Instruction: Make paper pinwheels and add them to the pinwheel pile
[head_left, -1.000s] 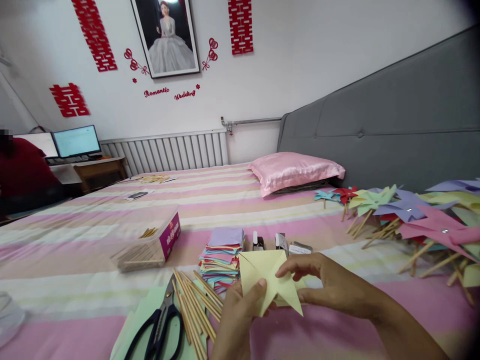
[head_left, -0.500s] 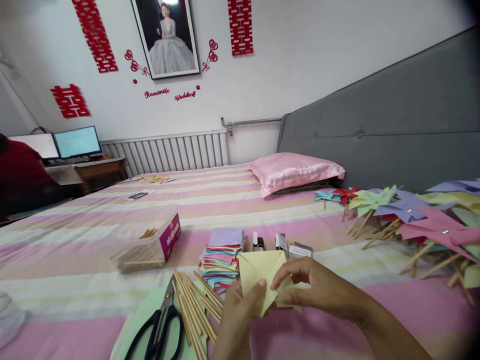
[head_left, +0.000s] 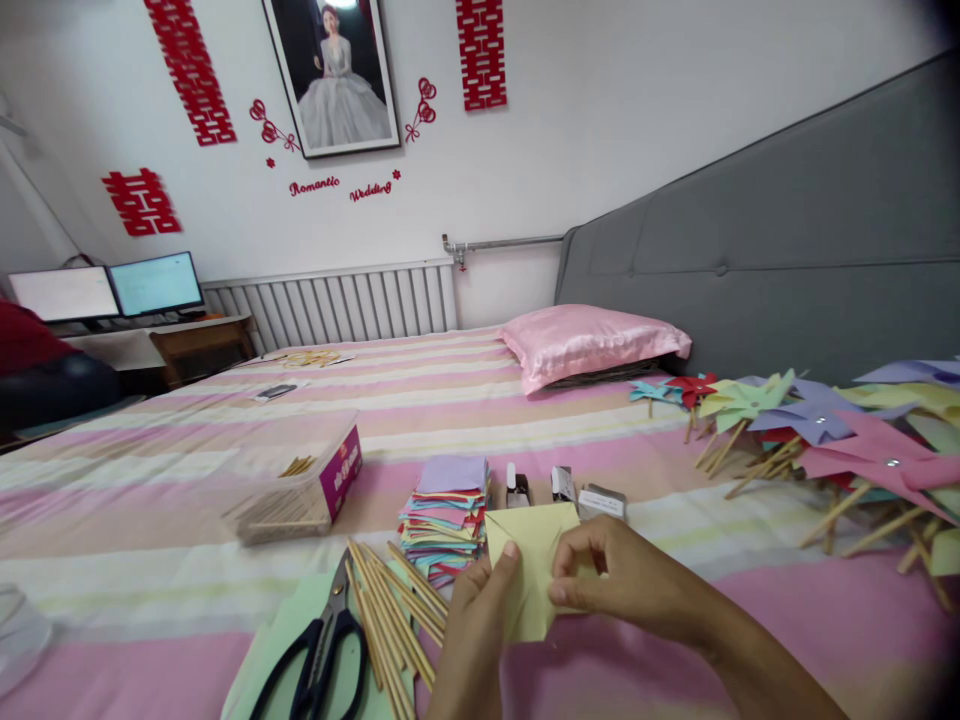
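A pale yellow square of paper (head_left: pixel 536 555), with slits or creases running in from its corners, is held up over the bed. My left hand (head_left: pixel 474 620) grips its left side, thumb on the front and fingers behind. With thumb and forefinger pinched, my right hand (head_left: pixel 622 575) has hold of the paper's right side. Just behind it stands a stack of coloured paper squares (head_left: pixel 446 510). Wooden sticks (head_left: pixel 386 610) and dark-handled scissors (head_left: pixel 322 640) lie left of my left hand, on pale green paper (head_left: pixel 259 660).
Finished paper pinwheels (head_left: pixel 817 425) on sticks lie at the right. Small boxes (head_left: pixel 562 485) sit beyond the paper. A clear plastic box (head_left: pixel 289 505) with sticks is at the left. Farther off are a pink pillow (head_left: pixel 592 340) and a seated person's red sleeve (head_left: pixel 26 340).
My right fingers have closed in on the paper's right side, and the loose corner that stuck out there no longer shows. The person at far left has leaned back leftward.
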